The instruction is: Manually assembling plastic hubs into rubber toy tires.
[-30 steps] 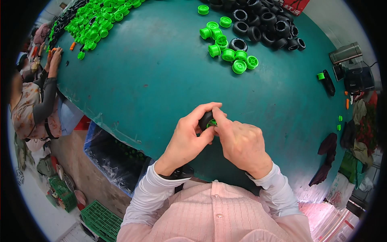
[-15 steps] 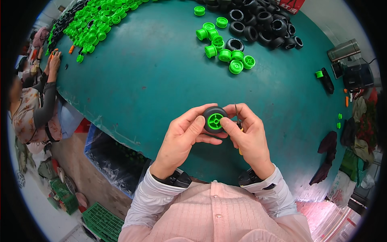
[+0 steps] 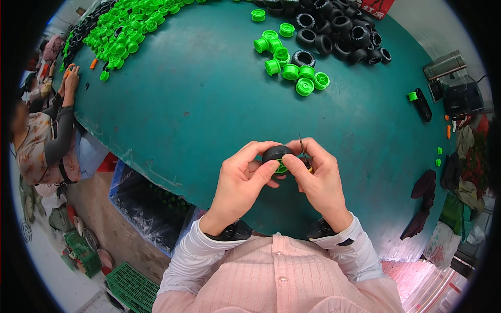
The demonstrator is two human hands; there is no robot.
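Just above the table, a small toy wheel is held between my two hands, its black tyre [image 3: 276,152] around a bright green hub [image 3: 282,167]. My left hand [image 3: 236,181] is closed on the wheel's left side, its thumb pressing the lower edge of the tyre. My right hand [image 3: 324,183] grips the opposite side with the thumb on the rim. It also holds a thin, dark, pointed tool [image 3: 302,147] with yellow at its handle, tip pointing up and away. The wheel is tilted, so mostly tread shows and the hub is partly hidden by my thumbs.
Loose green hubs [image 3: 290,72] lie beyond my hands, beside a pile of black tyres [image 3: 342,34]. A larger heap of green hubs [image 3: 122,31] covers the far left. Another person [image 3: 44,138] works at the left edge. A metal cup [image 3: 444,65] stands at right.
The wheel has tipped, so its tread now faces me instead of the hub's face. My left thumb has moved down along the rim, and the pointed tool stands out more clearly.
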